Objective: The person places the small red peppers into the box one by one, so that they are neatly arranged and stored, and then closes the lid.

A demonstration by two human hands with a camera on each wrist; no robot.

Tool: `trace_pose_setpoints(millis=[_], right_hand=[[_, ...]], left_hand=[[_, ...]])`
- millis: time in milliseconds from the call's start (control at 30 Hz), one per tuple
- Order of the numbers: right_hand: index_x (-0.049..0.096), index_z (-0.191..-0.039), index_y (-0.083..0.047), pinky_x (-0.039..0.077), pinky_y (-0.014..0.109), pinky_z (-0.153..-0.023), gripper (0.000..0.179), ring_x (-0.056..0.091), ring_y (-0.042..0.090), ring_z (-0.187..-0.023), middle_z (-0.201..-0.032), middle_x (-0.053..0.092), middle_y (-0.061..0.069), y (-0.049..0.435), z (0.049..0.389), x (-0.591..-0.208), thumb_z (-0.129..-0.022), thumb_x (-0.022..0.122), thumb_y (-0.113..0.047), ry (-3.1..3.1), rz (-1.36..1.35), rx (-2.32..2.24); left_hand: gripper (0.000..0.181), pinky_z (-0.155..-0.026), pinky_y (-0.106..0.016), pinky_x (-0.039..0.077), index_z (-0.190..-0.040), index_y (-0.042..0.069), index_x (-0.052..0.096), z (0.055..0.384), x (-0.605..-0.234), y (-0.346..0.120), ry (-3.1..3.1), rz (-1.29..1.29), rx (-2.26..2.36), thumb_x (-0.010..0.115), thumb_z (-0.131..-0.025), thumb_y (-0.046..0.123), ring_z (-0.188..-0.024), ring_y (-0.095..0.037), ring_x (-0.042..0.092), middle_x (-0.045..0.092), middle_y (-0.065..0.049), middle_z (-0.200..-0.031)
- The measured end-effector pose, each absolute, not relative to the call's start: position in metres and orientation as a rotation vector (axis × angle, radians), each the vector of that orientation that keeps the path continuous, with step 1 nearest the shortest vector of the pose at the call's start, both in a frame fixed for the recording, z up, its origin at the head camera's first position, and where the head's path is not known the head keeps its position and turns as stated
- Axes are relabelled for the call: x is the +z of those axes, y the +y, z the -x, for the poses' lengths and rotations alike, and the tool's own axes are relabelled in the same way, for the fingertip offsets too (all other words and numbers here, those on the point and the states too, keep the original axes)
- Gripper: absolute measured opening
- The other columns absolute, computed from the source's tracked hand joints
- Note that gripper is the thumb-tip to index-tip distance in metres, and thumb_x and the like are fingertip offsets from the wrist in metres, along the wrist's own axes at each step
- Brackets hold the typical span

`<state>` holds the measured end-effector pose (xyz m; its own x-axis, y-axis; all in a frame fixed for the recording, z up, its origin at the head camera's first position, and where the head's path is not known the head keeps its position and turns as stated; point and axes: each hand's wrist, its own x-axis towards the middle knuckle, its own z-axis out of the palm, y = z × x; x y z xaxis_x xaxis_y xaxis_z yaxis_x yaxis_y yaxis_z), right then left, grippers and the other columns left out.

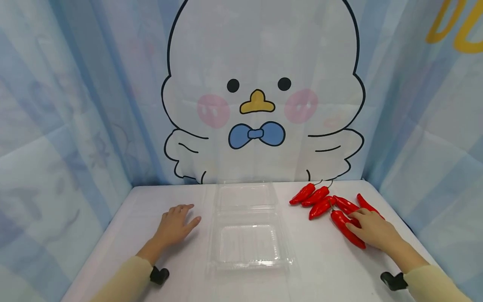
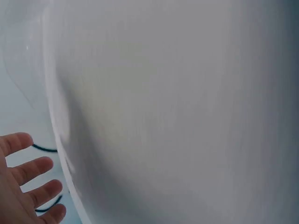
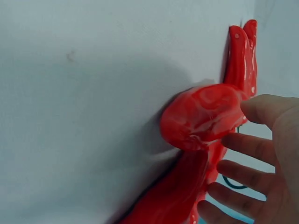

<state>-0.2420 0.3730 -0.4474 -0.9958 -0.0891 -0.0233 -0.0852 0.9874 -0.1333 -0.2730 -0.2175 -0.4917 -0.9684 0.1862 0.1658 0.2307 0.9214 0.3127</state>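
Observation:
My right hand [image 1: 371,230] reaches over a glossy red chili pepper [image 1: 344,226] on the right side of the table. Its fingers are loosely spread, with the thumb right at the pepper's side in the right wrist view. Several more red chili peppers [image 1: 320,206] lie beside and beyond it, some with thin stems. My left hand [image 1: 175,224] hovers over the left part of the table with fingers spread, holding nothing. Between the hands lies a clear plastic clamshell box [image 1: 247,245], its lid [image 1: 246,197] folded back flat away from me.
The white table [image 1: 147,201] meets a curtain [image 1: 260,163] with a cartoon bird at its far edge. Blue and white curtains [image 1: 68,138] hang along both sides. Both wrists wear a black strap piece [image 1: 159,275] below the sleeve.

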Motion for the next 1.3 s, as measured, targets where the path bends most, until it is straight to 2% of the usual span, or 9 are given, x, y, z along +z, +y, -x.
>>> trace_pose_setpoints(millis=[167, 300, 467, 733, 900, 1133, 1300], right_hand=[[0.065, -0.128, 0.005, 0.057, 0.069, -0.074, 0.060, 0.050, 0.058, -0.119, -0.133, 0.052, 0.040, 0.370, 0.241, -0.454, -0.086, 0.079, -0.035, 3.131, 0.111, -0.242], [0.064, -0.128, 0.005, 0.055, 0.073, -0.074, 0.059, 0.053, 0.057, -0.116, -0.130, 0.055, 0.039, 0.366, 0.243, -0.458, -0.086, 0.078, -0.035, 3.161, 0.087, -0.250], [0.065, -0.124, 0.006, 0.054, 0.073, -0.076, 0.056, 0.056, 0.056, -0.110, -0.125, 0.058, 0.037, 0.363, 0.242, -0.459, -0.086, 0.078, -0.033, 3.198, 0.065, -0.254], [0.064, -0.125, 0.008, 0.057, 0.068, -0.077, 0.058, 0.058, 0.052, -0.106, -0.123, 0.061, 0.036, 0.354, 0.243, -0.462, -0.083, 0.082, -0.028, 3.210, -0.010, -0.377], [0.065, -0.125, 0.007, 0.061, 0.058, -0.078, 0.054, 0.062, 0.040, -0.098, -0.116, 0.067, 0.029, 0.348, 0.245, -0.467, -0.084, 0.082, -0.023, 3.199, -0.023, -0.568], [0.059, -0.131, 0.010, 0.062, 0.055, -0.079, 0.062, 0.059, 0.047, -0.108, -0.121, 0.063, 0.032, 0.341, 0.241, -0.466, -0.083, 0.084, -0.020, 3.110, -0.132, -0.731], [0.060, -0.131, 0.008, 0.063, 0.051, -0.078, 0.062, 0.060, 0.047, -0.108, -0.120, 0.064, 0.031, 0.338, 0.237, -0.466, -0.082, 0.085, -0.021, 3.071, -0.156, -0.789]], left_hand=[[0.056, -0.111, -0.063, 0.040, -0.141, 0.001, 0.057, 0.262, -0.489, -0.195, -2.907, 0.373, -0.615, 0.056, -0.104, 0.044, -0.133, -0.043, 0.053, 0.057, -0.023, -0.142], [0.050, -0.108, -0.058, 0.044, -0.140, 0.002, 0.057, 0.254, -0.484, -0.179, -2.892, 0.307, -0.774, 0.059, -0.104, 0.037, -0.128, -0.040, 0.056, 0.061, -0.020, -0.137], [0.042, -0.097, -0.052, 0.053, -0.135, 0.004, 0.060, 0.245, -0.480, -0.166, -2.889, 0.161, -1.033, 0.065, -0.100, 0.027, -0.113, -0.032, 0.062, 0.066, -0.014, -0.126], [0.036, -0.079, -0.036, 0.058, -0.134, 0.006, 0.058, 0.226, -0.475, -0.160, -2.863, 0.059, -1.457, 0.061, -0.103, 0.022, -0.093, -0.017, 0.064, 0.067, -0.008, -0.118], [0.039, -0.073, -0.037, 0.061, -0.139, 0.000, 0.054, 0.218, -0.472, -0.158, -2.752, 0.013, -1.791, 0.060, -0.103, 0.017, -0.087, -0.019, 0.067, 0.065, -0.014, -0.118], [0.043, -0.073, -0.037, 0.062, -0.140, 0.000, 0.051, 0.214, -0.473, -0.155, -2.704, -0.094, -1.965, 0.062, -0.102, 0.018, -0.088, -0.021, 0.068, 0.065, -0.016, -0.119], [0.042, -0.073, -0.039, 0.062, -0.139, -0.002, 0.052, 0.214, -0.474, -0.155, -2.635, -0.126, -2.065, 0.063, -0.101, 0.013, -0.087, -0.022, 0.068, 0.064, -0.018, -0.118]])
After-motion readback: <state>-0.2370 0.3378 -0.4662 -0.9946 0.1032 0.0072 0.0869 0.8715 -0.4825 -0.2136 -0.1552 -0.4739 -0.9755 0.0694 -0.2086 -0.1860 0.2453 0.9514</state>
